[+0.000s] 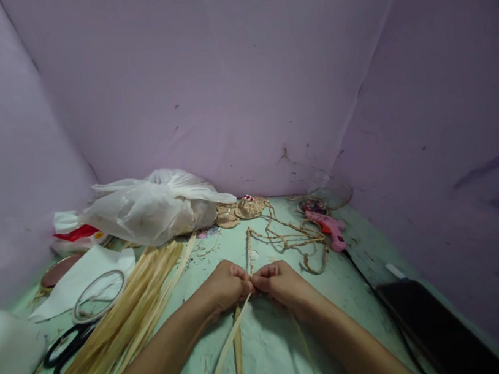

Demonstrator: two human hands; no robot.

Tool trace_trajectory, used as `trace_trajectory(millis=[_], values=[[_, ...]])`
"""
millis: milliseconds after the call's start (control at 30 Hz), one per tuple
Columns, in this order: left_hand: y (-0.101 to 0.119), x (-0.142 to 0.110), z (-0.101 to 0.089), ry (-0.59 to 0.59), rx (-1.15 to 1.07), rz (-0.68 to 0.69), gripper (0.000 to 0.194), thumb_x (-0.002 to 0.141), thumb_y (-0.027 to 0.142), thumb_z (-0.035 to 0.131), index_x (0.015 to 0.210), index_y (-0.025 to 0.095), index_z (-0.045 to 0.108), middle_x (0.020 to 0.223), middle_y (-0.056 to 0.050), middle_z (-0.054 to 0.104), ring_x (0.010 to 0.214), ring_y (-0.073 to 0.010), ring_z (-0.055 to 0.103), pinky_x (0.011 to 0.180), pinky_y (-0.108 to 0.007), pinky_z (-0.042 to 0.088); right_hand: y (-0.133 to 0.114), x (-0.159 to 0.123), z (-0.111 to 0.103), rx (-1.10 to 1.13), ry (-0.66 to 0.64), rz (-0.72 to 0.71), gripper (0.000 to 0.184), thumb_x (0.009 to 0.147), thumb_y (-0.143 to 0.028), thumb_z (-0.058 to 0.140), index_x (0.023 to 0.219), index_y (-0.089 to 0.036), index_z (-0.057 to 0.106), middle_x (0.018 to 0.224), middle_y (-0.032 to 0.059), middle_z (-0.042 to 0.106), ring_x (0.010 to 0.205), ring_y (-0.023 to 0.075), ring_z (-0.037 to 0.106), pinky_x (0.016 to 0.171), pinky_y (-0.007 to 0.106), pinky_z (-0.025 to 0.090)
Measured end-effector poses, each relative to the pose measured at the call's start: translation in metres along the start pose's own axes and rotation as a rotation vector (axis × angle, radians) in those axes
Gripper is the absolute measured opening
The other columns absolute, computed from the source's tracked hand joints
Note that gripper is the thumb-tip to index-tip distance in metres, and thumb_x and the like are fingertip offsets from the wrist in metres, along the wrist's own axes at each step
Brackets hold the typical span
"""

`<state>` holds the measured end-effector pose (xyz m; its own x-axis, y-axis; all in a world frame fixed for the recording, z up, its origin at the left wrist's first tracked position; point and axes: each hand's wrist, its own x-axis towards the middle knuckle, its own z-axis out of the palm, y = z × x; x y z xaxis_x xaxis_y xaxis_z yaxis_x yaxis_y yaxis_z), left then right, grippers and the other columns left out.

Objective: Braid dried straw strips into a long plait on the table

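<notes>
My left hand (226,286) and my right hand (279,282) meet knuckle to knuckle over the pale green surface (273,357), both closed in a pinch on straw strips (234,344). Loose strip ends trail back toward me beneath my wrists. From the pinch a braided straw cord (284,238) runs away from me and loops across the surface. A bundle of flat straw strips (124,319) lies to the left of my left forearm.
A white plastic bag (154,206) sits at the back, with small woven straw pieces (239,212) beside it. A pink glue gun (329,228), black scissors (65,349), a wire ring (100,294), a white pot (4,357) and a dark flat slab (436,328) surround the hands. Purple cloth walls close in.
</notes>
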<state>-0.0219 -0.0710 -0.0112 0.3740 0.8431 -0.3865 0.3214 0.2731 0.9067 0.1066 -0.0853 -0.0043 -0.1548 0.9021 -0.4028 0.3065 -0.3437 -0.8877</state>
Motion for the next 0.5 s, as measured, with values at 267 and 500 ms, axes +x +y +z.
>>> trace_trajectory(millis=[267, 500], values=[[0.010, -0.011, -0.008, 0.156, 0.508, -0.013, 0.018, 0.057, 0.024, 0.047, 0.046, 0.013, 0.056, 0.040, -0.002, 0.049, 0.037, -0.0093, 0.039, 0.043, -0.022, 0.026, 0.008, 0.002, 0.003, 0.038, 0.066, -0.017, 0.023, 0.065, -0.019, 0.051, 0.043, -0.013, 0.049, 0.030, -0.0075, 0.030, 0.031, 0.0026, 0.018, 0.037, 0.021, 0.012], [0.027, -0.040, 0.019, 0.378, 0.946, 0.024, 0.021, 0.065, 0.026, 0.047, 0.068, 0.016, 0.064, 0.067, -0.010, 0.061, 0.067, -0.0203, 0.057, 0.058, -0.027, 0.035, 0.008, -0.001, 0.010, 0.296, 0.082, -0.024, 0.013, 0.056, -0.019, 0.055, 0.047, -0.010, 0.058, 0.039, -0.0015, 0.047, 0.039, 0.0053, 0.036, 0.041, 0.019, 0.024]])
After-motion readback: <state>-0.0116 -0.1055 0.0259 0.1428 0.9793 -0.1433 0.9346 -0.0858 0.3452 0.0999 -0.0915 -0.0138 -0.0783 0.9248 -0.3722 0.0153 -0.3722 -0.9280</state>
